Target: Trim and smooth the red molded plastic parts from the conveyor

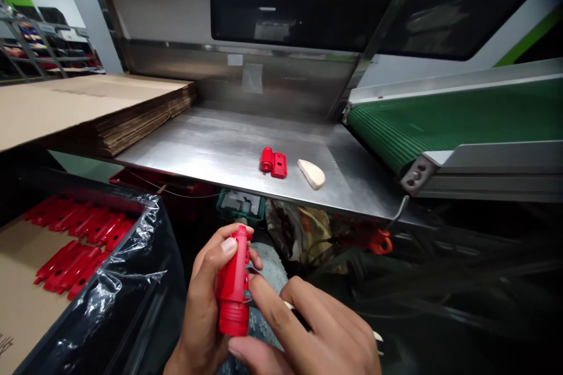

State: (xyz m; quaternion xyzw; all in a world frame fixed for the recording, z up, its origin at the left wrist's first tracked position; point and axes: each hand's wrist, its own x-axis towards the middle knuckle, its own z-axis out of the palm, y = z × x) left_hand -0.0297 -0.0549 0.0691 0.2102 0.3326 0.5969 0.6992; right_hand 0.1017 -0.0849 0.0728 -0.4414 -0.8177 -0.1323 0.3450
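Head view took in a grey metal storage rack (46,41) at the far left, with a stack of flat brown cardboard sheets (101,99) in front of it. Below the stack stood a box lined with glossy black plastic (147,287), where two rows of elongated red plastic pieces (73,269) lay on brown cardboard. To the right stretched a brushed, shiny metal table (215,135), backed by an upright metal panel (292,82) bearing a small white label. On the table, near its front edge, a rounded red plastic piece (266,160) and a flat red plastic piece with a dark hole (279,165) lay side by side; just right of them rested a cream half-round block (311,174). A green ribbed conveyor belt (440,120) ran along the right side.

In front of the table, the left hand (204,287) was closed around a tapered red plastic body with a ridged round base (233,287), thumb near its narrow top. The right hand (308,328) met it from the right, fingers bent, with the index finger against its side and the thumb by its base. Pale bits showed beside the right fingers; whether that hand gripped anything could not be told.
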